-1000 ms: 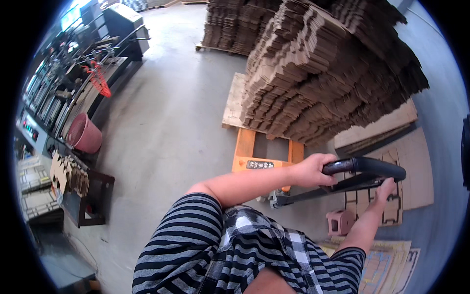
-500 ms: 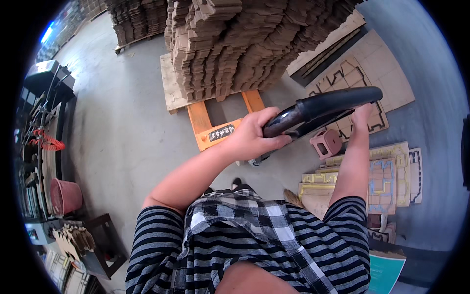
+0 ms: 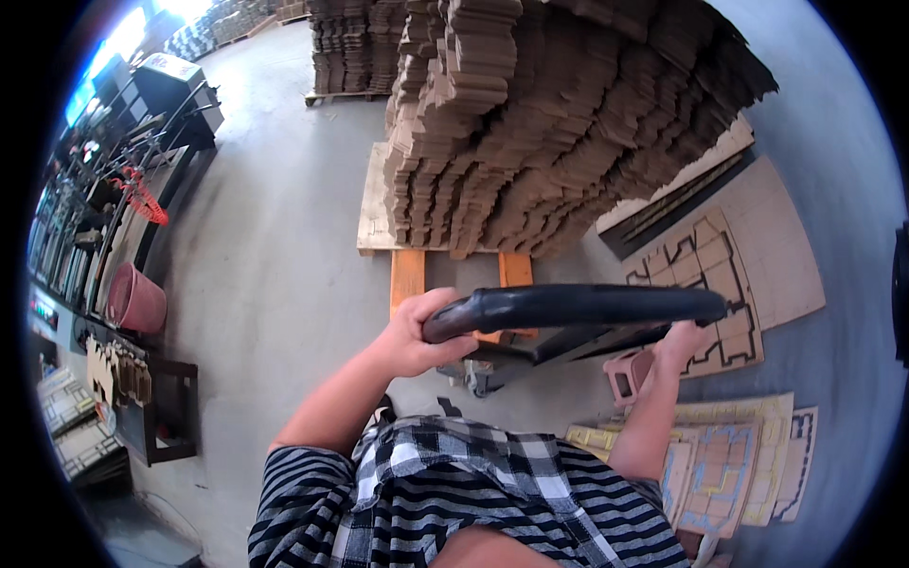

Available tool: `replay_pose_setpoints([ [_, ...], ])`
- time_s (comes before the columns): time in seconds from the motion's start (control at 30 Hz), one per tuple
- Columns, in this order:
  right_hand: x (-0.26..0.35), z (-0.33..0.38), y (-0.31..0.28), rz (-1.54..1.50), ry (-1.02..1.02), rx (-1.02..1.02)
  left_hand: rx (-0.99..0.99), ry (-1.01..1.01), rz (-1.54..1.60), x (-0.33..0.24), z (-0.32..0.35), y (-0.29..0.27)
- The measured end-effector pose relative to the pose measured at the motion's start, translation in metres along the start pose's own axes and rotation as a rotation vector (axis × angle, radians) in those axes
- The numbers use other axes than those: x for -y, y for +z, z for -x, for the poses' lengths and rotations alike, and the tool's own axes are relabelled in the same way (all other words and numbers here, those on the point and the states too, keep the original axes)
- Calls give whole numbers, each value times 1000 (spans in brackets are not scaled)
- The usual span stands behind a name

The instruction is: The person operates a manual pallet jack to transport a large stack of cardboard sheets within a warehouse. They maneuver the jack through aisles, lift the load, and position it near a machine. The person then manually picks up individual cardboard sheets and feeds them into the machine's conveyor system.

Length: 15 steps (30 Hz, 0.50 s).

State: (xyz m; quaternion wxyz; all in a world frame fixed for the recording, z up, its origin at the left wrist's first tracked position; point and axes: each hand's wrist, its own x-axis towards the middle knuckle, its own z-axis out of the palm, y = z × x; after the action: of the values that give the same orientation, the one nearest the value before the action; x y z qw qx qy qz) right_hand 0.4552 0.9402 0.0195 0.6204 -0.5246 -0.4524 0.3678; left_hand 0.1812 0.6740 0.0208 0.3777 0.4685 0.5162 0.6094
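Observation:
My left hand (image 3: pixel 421 333) is closed round the left end of the black loop handle (image 3: pixel 592 305) of a pallet jack. At the handle's right end my right hand (image 3: pixel 680 343) grips from below, its fingers partly hidden. The jack's orange forks (image 3: pixel 407 280) run under a wooden pallet (image 3: pixel 373 222). A tall, uneven stack of brown cardboard sheets (image 3: pixel 559 133) stands on that pallet, in front of me. Below the handle, part of the jack's wheel assembly (image 3: pixel 479 377) shows near the floor.
Right of me are a pink stool (image 3: pixel 627 379), wooden die boards (image 3: pixel 724 478) on the floor and a larger die board (image 3: pixel 705 284) against the wall. On the left stand a machine bench (image 3: pixel 156 222), a pink bucket (image 3: pixel 137 298) and a dark small table (image 3: pixel 175 407).
The handle has come down and nearer to me, its left end moving left. Both hands have stayed on it. My view has shifted, so the stack sits lower and farther right.

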Motion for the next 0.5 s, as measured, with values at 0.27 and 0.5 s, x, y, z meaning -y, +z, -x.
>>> replay_pose_setpoints([
  [0.27, -9, 2, -32, -39, 1, 111, -160, 15, 102, -17, 11, 16],
  [0.5, 0, 9, -30, -139, 51, 60, -165, 134, -165, -6, 8, 14],
])
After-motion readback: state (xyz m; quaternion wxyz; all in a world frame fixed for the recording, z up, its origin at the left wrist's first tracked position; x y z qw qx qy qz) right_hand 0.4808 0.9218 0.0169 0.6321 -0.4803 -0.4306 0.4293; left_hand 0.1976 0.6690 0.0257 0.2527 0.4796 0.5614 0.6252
